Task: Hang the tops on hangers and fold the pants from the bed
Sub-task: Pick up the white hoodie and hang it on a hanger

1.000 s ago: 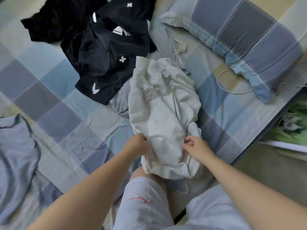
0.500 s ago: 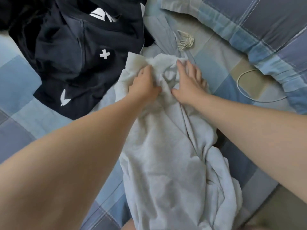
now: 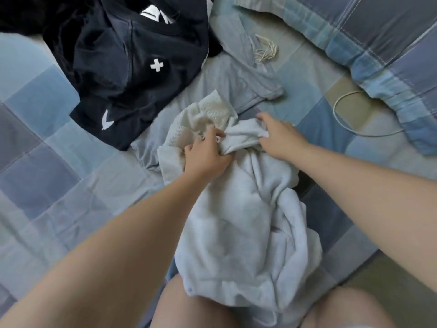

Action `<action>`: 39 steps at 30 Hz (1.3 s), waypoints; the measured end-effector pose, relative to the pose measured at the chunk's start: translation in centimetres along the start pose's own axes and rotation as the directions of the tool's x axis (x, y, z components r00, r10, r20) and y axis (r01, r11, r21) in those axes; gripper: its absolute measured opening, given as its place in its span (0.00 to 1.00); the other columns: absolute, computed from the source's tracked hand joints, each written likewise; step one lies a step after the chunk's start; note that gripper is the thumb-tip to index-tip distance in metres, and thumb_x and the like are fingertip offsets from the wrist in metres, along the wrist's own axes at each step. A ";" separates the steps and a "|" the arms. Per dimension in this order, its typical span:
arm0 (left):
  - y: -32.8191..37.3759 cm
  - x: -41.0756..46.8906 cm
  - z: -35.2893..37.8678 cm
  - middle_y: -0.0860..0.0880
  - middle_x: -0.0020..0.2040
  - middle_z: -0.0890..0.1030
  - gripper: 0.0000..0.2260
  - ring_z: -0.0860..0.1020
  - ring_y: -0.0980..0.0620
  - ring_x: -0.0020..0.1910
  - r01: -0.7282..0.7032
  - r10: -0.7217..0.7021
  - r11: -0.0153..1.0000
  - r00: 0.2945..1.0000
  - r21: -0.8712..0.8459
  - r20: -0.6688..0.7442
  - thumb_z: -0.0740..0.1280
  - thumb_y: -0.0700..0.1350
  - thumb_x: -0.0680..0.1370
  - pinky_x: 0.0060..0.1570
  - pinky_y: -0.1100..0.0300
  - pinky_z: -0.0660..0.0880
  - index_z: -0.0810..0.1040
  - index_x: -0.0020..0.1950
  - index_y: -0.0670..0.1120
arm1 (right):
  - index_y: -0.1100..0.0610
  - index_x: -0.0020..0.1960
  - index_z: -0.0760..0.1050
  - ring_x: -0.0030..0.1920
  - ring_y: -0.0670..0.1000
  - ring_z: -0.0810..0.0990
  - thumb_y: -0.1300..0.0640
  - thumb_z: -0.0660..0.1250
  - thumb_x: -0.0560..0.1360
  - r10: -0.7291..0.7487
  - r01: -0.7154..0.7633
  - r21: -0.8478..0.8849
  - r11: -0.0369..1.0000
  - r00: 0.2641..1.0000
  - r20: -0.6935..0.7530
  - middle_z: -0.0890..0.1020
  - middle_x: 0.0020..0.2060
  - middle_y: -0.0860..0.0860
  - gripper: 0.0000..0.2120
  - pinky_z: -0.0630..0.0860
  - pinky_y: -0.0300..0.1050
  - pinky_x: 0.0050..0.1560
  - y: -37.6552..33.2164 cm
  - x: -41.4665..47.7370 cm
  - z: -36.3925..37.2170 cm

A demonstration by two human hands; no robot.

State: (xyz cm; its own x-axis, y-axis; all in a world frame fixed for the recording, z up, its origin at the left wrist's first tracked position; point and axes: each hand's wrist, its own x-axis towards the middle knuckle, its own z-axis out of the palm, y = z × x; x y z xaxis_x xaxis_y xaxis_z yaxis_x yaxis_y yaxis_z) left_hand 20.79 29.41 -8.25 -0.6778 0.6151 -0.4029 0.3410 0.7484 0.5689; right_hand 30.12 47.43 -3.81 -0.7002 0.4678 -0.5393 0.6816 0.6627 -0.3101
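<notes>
A bed [image 3: 47, 176] in blue-and-grey checked sheets fills the view. Nearest, a pale grey garment [image 3: 236, 221] lies crumpled on it, running outward from the person's knees. The left hand [image 3: 208, 155] and right hand [image 3: 281, 138] both have fingers clenched on its bunched far end. Beyond lie a blue-grey garment [image 3: 236, 74], dark tops [image 3: 132, 74] at far left, and a checked pillow [image 3: 378, 43].

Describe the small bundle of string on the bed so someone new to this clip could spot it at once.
Start at the checked pillow in the top right corner. Left of it, beside the pale blue garment, lies the bundle of string. Unlike the single white cable looped below the pillow, it is a short cream tangle of many strands.
</notes>
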 end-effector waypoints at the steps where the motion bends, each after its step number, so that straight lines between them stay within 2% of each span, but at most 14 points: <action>1: 0.3 -1.6 0.3 0.54 0.53 0.77 0.22 0.73 0.46 0.62 0.014 -0.014 0.999 1.000 0.049 0.016 0.68 0.59 0.73 0.55 0.53 0.58 0.67 0.64 0.57 | 0.51 0.70 0.67 0.64 0.63 0.75 0.55 0.62 0.78 -0.003 0.003 -0.007 1.000 0.999 0.041 0.77 0.65 0.59 0.21 0.72 0.54 0.60 0.6 -1.8 0.0; 3: 0.7 -4.6 0.9 0.50 0.58 0.80 0.22 0.72 0.45 0.64 0.037 -0.046 0.987 0.997 0.159 0.056 0.66 0.57 0.76 0.60 0.51 0.60 0.68 0.67 0.54 | 0.53 0.65 0.70 0.62 0.62 0.74 0.54 0.62 0.78 0.034 -0.033 -0.007 0.999 0.994 0.108 0.77 0.64 0.57 0.15 0.73 0.54 0.60 1.4 -5.1 0.2; 6: 2.8 -10.4 0.7 0.46 0.56 0.81 0.16 0.72 0.41 0.62 0.080 -0.101 0.967 0.992 0.243 0.078 0.63 0.51 0.78 0.59 0.49 0.62 0.71 0.65 0.51 | 0.52 0.55 0.66 0.53 0.60 0.73 0.55 0.60 0.78 0.083 -0.088 0.032 0.996 0.988 0.128 0.77 0.54 0.55 0.07 0.70 0.50 0.48 2.3 -11.3 0.1; 9: 5.4 -17.6 -0.2 0.45 0.53 0.80 0.14 0.72 0.40 0.60 0.115 -0.126 0.963 0.992 0.244 0.030 0.66 0.50 0.77 0.56 0.50 0.63 0.74 0.62 0.50 | 0.49 0.53 0.65 0.45 0.56 0.71 0.57 0.58 0.77 0.003 -0.009 0.077 0.997 0.997 0.075 0.73 0.49 0.51 0.07 0.64 0.47 0.41 2.9 -18.0 -1.0; 13: 9.0 -27.2 -0.1 0.48 0.48 0.79 0.07 0.74 0.40 0.56 0.190 -0.205 0.961 0.977 0.203 0.056 0.65 0.53 0.77 0.48 0.50 0.66 0.70 0.49 0.52 | 0.49 0.63 0.72 0.55 0.62 0.77 0.57 0.58 0.77 -0.087 0.071 0.115 0.991 0.987 0.133 0.79 0.58 0.57 0.16 0.73 0.51 0.47 3.4 -25.7 -4.2; 16: 11.4 -33.4 0.9 0.51 0.46 0.77 0.09 0.77 0.41 0.49 0.289 -0.317 0.942 0.933 0.171 0.173 0.60 0.62 0.75 0.43 0.52 0.73 0.69 0.45 0.58 | 0.54 0.51 0.77 0.51 0.63 0.78 0.57 0.59 0.76 -0.147 0.135 0.071 0.988 0.967 0.207 0.81 0.49 0.57 0.09 0.73 0.51 0.43 3.4 -30.9 -6.4; 19: 14.3 -37.9 0.9 0.54 0.42 0.75 0.12 0.74 0.52 0.38 0.350 -0.365 0.929 0.921 0.124 0.135 0.61 0.62 0.77 0.32 0.62 0.62 0.75 0.52 0.57 | 0.55 0.44 0.73 0.47 0.61 0.77 0.55 0.60 0.74 -0.169 0.155 0.072 0.985 0.946 0.276 0.77 0.39 0.52 0.04 0.71 0.50 0.40 2.9 -36.1 -8.7; 22: 16.2 -41.3 -0.2 0.49 0.51 0.79 0.09 0.76 0.42 0.53 0.470 -0.466 0.882 0.874 0.001 0.141 0.60 0.59 0.77 0.47 0.51 0.71 0.76 0.53 0.58 | 0.54 0.40 0.70 0.44 0.60 0.76 0.54 0.64 0.73 -0.196 0.183 0.074 0.980 0.942 0.270 0.75 0.37 0.51 0.06 0.70 0.49 0.38 1.8 -41.1 -11.1; 24: 17.2 -43.6 -2.1 0.47 0.56 0.79 0.08 0.72 0.38 0.60 0.493 -0.488 0.868 0.870 -0.068 0.074 0.60 0.52 0.78 0.52 0.47 0.66 0.76 0.54 0.56 | 0.54 0.36 0.67 0.47 0.61 0.75 0.55 0.66 0.73 -0.244 0.238 0.055 0.970 0.933 0.266 0.74 0.40 0.52 0.10 0.72 0.51 0.41 0.4 -44.3 -12.6; 27: 18.0 -47.3 -6.6 0.49 0.59 0.79 0.14 0.70 0.40 0.62 0.449 -0.463 0.884 0.881 -0.132 -0.102 0.59 0.44 0.76 0.51 0.48 0.63 0.78 0.57 0.54 | 0.56 0.39 0.76 0.69 0.59 0.65 0.58 0.69 0.72 -0.388 0.400 -0.062 0.914 0.910 0.147 0.72 0.65 0.52 0.04 0.65 0.55 0.67 -2.1 -48.7 -14.2; 29: 17.7 -49.6 -9.9 0.49 0.58 0.79 0.14 0.71 0.40 0.61 0.419 -0.448 0.892 0.869 -0.170 -0.210 0.59 0.43 0.75 0.54 0.47 0.65 0.79 0.57 0.51 | 0.57 0.37 0.78 0.76 0.60 0.59 0.60 0.71 0.68 -0.558 0.556 -0.096 0.825 0.830 0.011 0.70 0.73 0.52 0.03 0.58 0.58 0.70 -4.2 -51.2 -15.2; 31: 17.0 -51.8 -12.9 0.48 0.48 0.81 0.12 0.74 0.41 0.54 0.330 -0.414 0.895 0.865 -0.301 -0.284 0.57 0.45 0.71 0.52 0.47 0.69 0.78 0.49 0.47 | 0.58 0.34 0.77 0.74 0.62 0.65 0.63 0.73 0.65 -0.701 0.696 -0.084 0.714 0.709 -0.080 0.75 0.69 0.52 0.06 0.59 0.61 0.67 -6.7 -53.3 -16.1; 35: 15.8 -55.9 -18.5 0.56 0.30 0.72 0.08 0.69 0.49 0.34 0.103 -0.408 0.772 0.837 -0.627 -0.365 0.56 0.39 0.72 0.37 0.51 0.66 0.67 0.34 0.48 | 0.58 0.37 0.79 0.57 0.54 0.81 0.58 0.71 0.68 -0.846 0.852 -0.070 0.519 0.500 -0.184 0.84 0.43 0.48 0.04 0.63 0.65 0.67 -12.7 -57.5 -17.5; 39: 15.1 -59.0 -25.3 0.57 0.28 0.68 0.07 0.65 0.58 0.30 -0.092 -0.375 0.741 0.765 -0.665 -0.524 0.57 0.40 0.72 0.31 0.60 0.63 0.66 0.33 0.45 | 0.56 0.32 0.67 0.33 0.50 0.73 0.65 0.74 0.69 -0.907 0.939 -0.044 0.340 0.316 -0.278 0.70 0.28 0.46 0.17 0.70 0.52 0.62 -18.9 -60.6 -18.2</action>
State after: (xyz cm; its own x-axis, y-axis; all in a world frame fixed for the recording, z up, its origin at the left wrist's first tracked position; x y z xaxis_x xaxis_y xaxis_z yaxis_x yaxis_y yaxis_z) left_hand 49.41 -1.87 42.28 -0.9874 0.0604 -0.1461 -0.1181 0.3328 0.9356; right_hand 55.85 17.22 49.01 -0.8984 -0.2909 0.3289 -0.4351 0.6908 -0.5774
